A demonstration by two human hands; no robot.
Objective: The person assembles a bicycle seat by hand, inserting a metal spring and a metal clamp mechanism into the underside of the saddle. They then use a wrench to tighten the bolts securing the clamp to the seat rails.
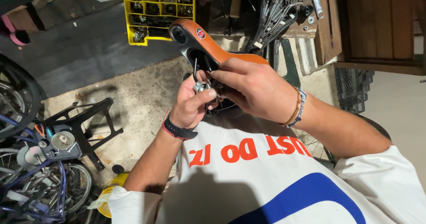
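Orange bicycle saddle gripped by right hand, left hand fingers pinching its metal rail clamp, yellow parts tray beyond on floor.

The right hand covers the rear of the orange saddle, hiding the rails beneath. The small metal clamp in the left hand is too small to identify. The bicycle wheel is cut off at left. Contents of the yellow parts tray, far, are indistinct.
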